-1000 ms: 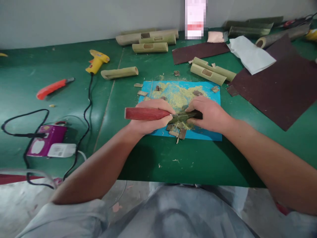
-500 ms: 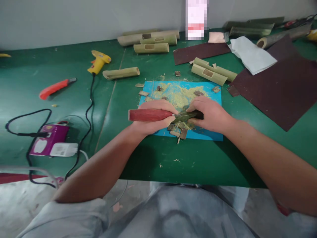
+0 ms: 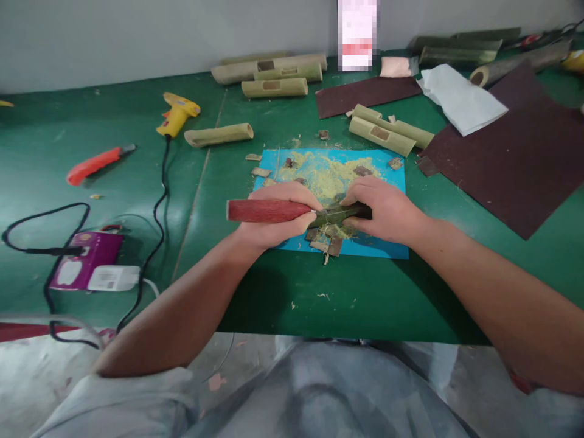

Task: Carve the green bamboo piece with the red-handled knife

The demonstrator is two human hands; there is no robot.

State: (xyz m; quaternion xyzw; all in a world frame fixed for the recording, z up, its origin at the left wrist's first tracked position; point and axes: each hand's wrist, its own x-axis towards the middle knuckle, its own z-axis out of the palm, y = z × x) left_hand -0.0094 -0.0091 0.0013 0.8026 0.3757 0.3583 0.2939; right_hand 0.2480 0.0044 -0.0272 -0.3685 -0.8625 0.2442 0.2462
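Observation:
My left hand (image 3: pixel 278 213) is closed round the red handle of a carving tool (image 3: pixel 262 210) that lies crosswise, its blade end pointing right. My right hand (image 3: pixel 387 210) grips a short dark green bamboo piece (image 3: pixel 340 213), and the tool's tip meets it between my two hands. Both hands rest over the near edge of a blue mat (image 3: pixel 392 182) covered with yellowish shavings (image 3: pixel 326 173) and small bark chips (image 3: pixel 331 243).
Cut bamboo tubes (image 3: pixel 274 73) lie at the back, with one (image 3: pixel 219 134) left of the mat and a pair (image 3: pixel 387 134) to its right. A yellow glue gun (image 3: pixel 177 114), an orange utility knife (image 3: pixel 93 164), a purple box (image 3: pixel 84 264) with cables, dark sandpaper sheets (image 3: pixel 515 164) and white paper (image 3: pixel 460 97) surround it.
Nothing has visibly changed apart from a slight shift of the view; both hands keep the same grip on the tool and the bamboo piece.

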